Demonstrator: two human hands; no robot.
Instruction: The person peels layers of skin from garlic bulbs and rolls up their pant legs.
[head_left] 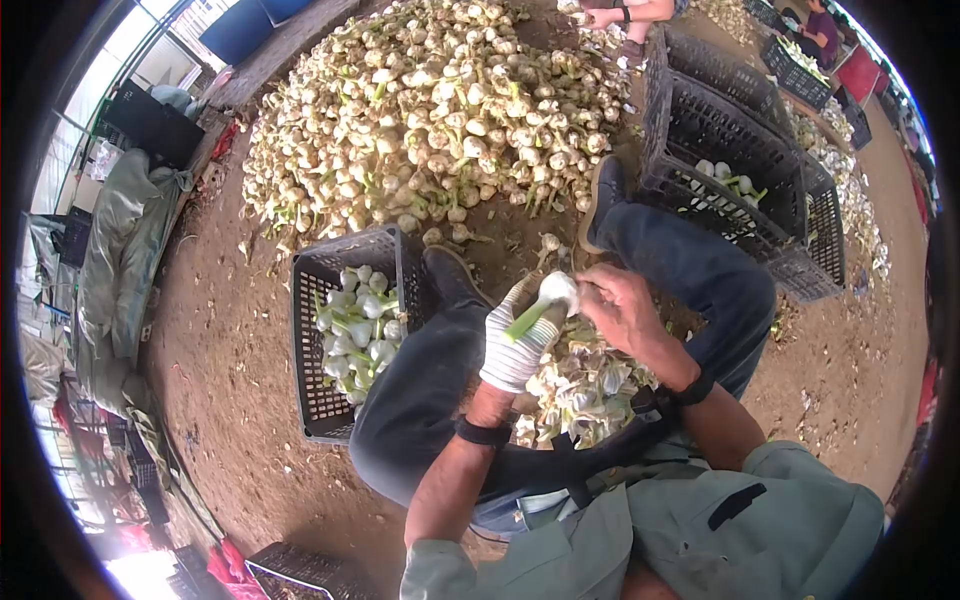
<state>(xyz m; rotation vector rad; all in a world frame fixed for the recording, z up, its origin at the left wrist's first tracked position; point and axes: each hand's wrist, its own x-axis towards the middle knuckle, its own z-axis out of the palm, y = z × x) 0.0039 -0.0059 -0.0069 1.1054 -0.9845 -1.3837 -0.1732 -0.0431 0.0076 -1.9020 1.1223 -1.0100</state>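
Observation:
My left hand (518,345), in a white striped glove, is closed around a garlic bulb (558,290) with a short green stem pointing down and left. Bare, my right hand (622,308) touches the right side of the bulb with its fingers bent together; whether they pinch a bit of skin is too small to tell. Below both hands, between my legs, lies a heap of loose garlic skins (585,390). A black crate (322,400) with cleaned white bulbs (360,325) stands left of my left knee.
A large pile of untrimmed garlic (430,110) lies ahead. Black crates (720,125), one holding a few bulbs, stand at the right. Another person's arm (650,12) shows at the top, and a further person (822,35) is at the upper right. An empty-looking crate (310,570) is at lower left.

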